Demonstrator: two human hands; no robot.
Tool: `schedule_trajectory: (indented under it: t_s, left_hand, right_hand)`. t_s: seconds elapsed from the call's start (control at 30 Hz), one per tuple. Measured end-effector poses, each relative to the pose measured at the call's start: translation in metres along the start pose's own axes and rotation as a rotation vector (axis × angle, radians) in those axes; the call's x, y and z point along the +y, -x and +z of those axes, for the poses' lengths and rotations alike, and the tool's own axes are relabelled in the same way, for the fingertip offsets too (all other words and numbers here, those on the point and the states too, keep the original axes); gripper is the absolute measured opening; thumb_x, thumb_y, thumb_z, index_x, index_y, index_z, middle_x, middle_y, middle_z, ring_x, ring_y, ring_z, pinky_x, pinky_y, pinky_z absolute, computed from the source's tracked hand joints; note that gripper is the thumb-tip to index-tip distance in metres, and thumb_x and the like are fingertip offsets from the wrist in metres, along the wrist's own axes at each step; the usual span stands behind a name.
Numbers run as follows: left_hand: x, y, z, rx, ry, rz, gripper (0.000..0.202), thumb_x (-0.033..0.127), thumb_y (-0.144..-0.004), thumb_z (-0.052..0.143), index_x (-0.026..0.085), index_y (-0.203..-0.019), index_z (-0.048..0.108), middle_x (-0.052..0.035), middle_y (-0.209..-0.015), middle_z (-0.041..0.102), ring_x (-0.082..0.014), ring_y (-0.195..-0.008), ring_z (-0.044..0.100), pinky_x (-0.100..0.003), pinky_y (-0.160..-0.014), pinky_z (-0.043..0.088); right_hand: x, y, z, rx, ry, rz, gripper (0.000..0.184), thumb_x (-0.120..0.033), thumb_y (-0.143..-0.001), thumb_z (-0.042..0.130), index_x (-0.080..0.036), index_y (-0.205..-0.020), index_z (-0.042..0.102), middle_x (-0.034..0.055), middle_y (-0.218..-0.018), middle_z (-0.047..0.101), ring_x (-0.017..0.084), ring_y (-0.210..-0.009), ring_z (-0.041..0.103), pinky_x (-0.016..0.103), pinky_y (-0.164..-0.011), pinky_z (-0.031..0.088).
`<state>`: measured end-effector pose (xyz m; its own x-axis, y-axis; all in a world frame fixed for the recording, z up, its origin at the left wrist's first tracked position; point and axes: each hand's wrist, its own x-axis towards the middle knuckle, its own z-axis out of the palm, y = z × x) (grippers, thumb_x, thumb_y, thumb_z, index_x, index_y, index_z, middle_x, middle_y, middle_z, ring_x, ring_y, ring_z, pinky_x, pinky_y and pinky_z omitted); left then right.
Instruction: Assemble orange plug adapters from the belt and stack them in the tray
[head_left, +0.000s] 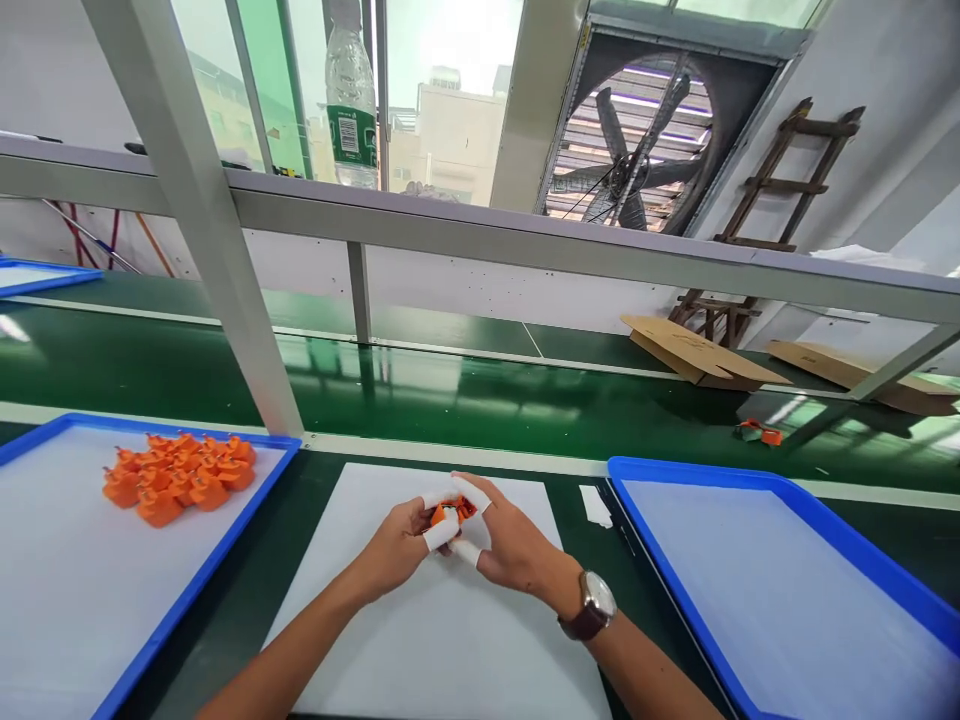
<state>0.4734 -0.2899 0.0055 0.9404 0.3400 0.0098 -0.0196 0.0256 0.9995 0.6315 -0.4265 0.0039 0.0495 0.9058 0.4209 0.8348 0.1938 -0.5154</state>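
Note:
Over a white sheet [450,640], a small orange plastic piece [466,508] is held between my two hands, its shape partly covered by fingers. My left hand [396,548] pinches it from the left, the thumb wrapped in white tape. From the right, my right hand [514,540] closes on the same piece, with white tape on thumb and forefinger. A brown-strapped watch is on the right wrist. Several similar orange pieces [180,475] sit grouped in the blue-rimmed tray [225,545] at left.
Another blue-rimmed tray [750,560] lies to the right, beside a small white scrap [595,506]. Behind the bench runs a green conveyor surface [480,410] with an orange bit [771,437] and cardboard [697,355]. A metal post [202,220] rises at left; a bottle [351,100] stands on the rail.

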Motion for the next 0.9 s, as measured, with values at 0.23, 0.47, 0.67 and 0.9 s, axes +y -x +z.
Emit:
schedule_trajectory:
  t_s: [0.23, 0.47, 0.67, 0.9]
  left_hand:
    - [-0.011, 0.010, -0.006, 0.021, 0.029, 0.086, 0.033, 0.032, -0.083, 0.074, 0.026, -0.116, 0.069, -0.0100, -0.137, 0.061, -0.0257, -0.119, 0.064, -0.044, -0.105, 0.052]
    - [-0.025, 0.007, -0.008, 0.136, -0.202, 0.079, 0.030, 0.034, -0.093, 0.060, 0.028, -0.122, 0.065, -0.0054, -0.117, 0.069, -0.0212, -0.107, 0.066, -0.040, -0.097, 0.055]
    - [-0.019, 0.013, -0.009, 0.082, -0.540, 0.148, 0.031, 0.028, -0.094, 0.055, 0.032, -0.123, 0.067, -0.0046, -0.114, 0.067, -0.0176, -0.086, 0.064, -0.030, -0.069, 0.054]
    - [-0.029, 0.012, -0.001, 0.281, -0.517, 0.236, 0.021, 0.023, -0.093, 0.054, 0.027, -0.106, 0.069, -0.0070, -0.115, 0.064, -0.0171, -0.089, 0.065, -0.032, -0.071, 0.059]
  right_hand:
    - [0.022, 0.018, 0.012, -0.015, -0.428, 0.267, 0.053, -0.032, -0.093, 0.065, -0.032, -0.143, 0.046, 0.0071, -0.126, 0.060, 0.019, -0.103, 0.065, 0.042, -0.091, 0.058]
    - [0.013, 0.018, 0.018, 0.034, -0.547, 0.255, 0.035, -0.033, -0.089, 0.072, -0.029, -0.121, 0.060, 0.0027, -0.105, 0.059, 0.016, -0.088, 0.062, 0.035, -0.080, 0.056]
    - [0.007, 0.019, 0.020, 0.105, -0.537, 0.300, 0.016, -0.037, -0.090, 0.071, -0.027, -0.100, 0.064, 0.0024, -0.097, 0.062, 0.017, -0.080, 0.058, 0.034, -0.073, 0.052]
    - [-0.003, 0.021, 0.031, 0.117, -0.531, 0.263, 0.015, -0.029, -0.093, 0.064, -0.028, -0.109, 0.064, 0.0039, -0.102, 0.065, 0.018, -0.085, 0.061, 0.035, -0.076, 0.053]
